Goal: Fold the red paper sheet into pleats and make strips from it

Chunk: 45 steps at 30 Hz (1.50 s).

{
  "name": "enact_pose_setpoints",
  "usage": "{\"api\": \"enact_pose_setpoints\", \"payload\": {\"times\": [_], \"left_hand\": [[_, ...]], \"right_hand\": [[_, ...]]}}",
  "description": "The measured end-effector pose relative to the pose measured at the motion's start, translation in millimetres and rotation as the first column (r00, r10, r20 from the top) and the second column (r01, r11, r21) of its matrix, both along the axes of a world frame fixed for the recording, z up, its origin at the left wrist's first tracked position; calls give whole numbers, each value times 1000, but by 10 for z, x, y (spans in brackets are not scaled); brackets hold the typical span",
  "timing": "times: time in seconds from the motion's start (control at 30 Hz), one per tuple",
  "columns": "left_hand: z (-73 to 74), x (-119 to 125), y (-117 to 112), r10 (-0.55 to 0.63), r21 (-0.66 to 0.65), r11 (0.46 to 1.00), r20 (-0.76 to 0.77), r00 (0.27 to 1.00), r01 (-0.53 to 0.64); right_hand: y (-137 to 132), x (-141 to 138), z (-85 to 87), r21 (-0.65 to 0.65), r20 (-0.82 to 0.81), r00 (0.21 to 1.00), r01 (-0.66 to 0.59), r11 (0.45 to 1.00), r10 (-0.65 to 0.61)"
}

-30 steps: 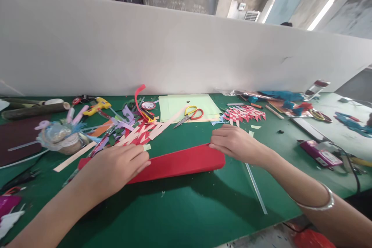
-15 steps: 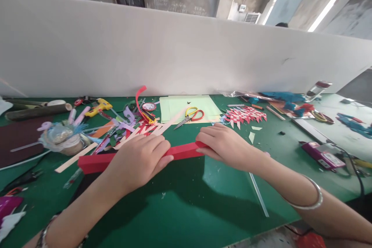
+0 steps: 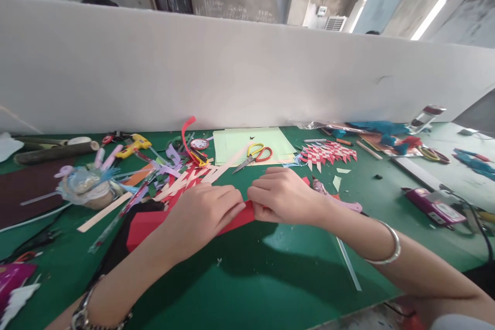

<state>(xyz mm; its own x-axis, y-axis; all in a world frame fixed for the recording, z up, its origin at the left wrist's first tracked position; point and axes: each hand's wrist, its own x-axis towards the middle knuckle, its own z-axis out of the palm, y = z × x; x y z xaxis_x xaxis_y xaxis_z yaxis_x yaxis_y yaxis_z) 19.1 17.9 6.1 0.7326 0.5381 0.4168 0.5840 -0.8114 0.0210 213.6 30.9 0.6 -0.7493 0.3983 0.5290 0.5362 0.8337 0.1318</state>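
Note:
A folded strip of red paper [image 3: 145, 226] is held above the green table, running left to right through both hands. My left hand [image 3: 207, 211] is closed around its middle, thumb toward me. Close beside it, my right hand [image 3: 280, 197] pinches the strip with curled fingers. The fingertips and the far side of the fold are hidden. Past the hands lie red-and-yellow-handled scissors [image 3: 253, 157] on pale green paper sheets [image 3: 228, 144]. A pink-handled glue gun [image 3: 342, 203] lies partly behind my right forearm.
Left are paper strips [image 3: 181, 180], a yellow glue gun [image 3: 134, 145] and a plastic-wrapped bundle [image 3: 91, 185]. On the right lie a woven red-and-white paper piece [image 3: 328, 153], a purple device [image 3: 433, 206] and a clear glue stick [image 3: 349, 264]. A white partition [image 3: 247, 72] stands behind.
My hands have come closer together along the red strip; the right hand moved left and the left hand right. The strip's left end shifted right and down. The pink-handled glue gun is more exposed.

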Motion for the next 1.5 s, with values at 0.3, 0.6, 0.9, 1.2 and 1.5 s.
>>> {"api": "enact_pose_setpoints", "payload": {"times": [0.3,0.6,0.9,1.2,1.5], "left_hand": [[25,-293,46,80,-61,995,-53,995,-83],[120,-219,45,20,51,999,-34,999,-19],[5,42,2,-46,379,921,-117,992,88],[50,-61,-11,-69,503,855,-134,989,128],[150,-343,15,-62,515,848,-135,989,123]], "right_hand": [[240,632,-117,-107,12,983,185,977,-185],[-12,414,159,-345,-1,996,80,935,-85],[-146,85,171,-536,163,984,143,832,-64],[-92,154,180,-698,-31,996,-79,712,80],[-17,342,219,-652,-38,994,-101,752,100]]}}
